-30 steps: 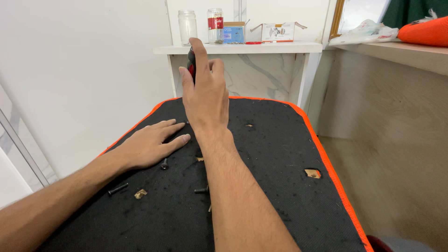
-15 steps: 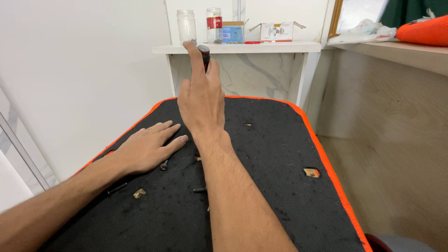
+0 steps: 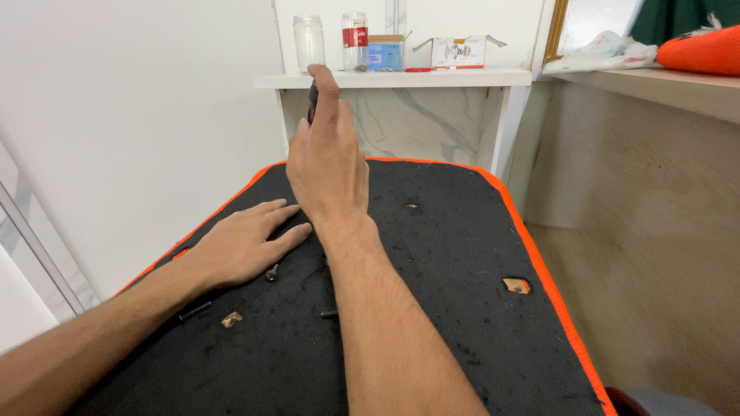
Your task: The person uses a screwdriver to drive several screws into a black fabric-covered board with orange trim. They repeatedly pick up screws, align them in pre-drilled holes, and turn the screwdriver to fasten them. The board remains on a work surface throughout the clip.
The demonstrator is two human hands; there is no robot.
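Note:
My right hand (image 3: 327, 158) is raised over a black fabric-covered panel (image 3: 432, 308) with an orange edge. It grips a dark tool with a red part (image 3: 312, 98), mostly hidden behind the fingers, and the index finger points up toward the shelf. My left hand (image 3: 239, 243) lies flat on the panel, fingers apart, holding nothing. A dark screw (image 3: 271, 273) sits just by its fingertips. Another dark screw (image 3: 194, 310) and a small brass bracket (image 3: 230, 318) lie beside my left forearm.
A white marble-fronted shelf (image 3: 432, 78) stands beyond the panel with two glass jars (image 3: 309, 42) and small boxes (image 3: 461, 52). A second brass piece (image 3: 517, 286) lies near the right edge. A wooden counter (image 3: 655, 81) with an orange object (image 3: 705, 48) is at right.
My right hand stays raised and has turned slightly, so the dark tool now shows left of the index finger. My left hand has hardly moved.

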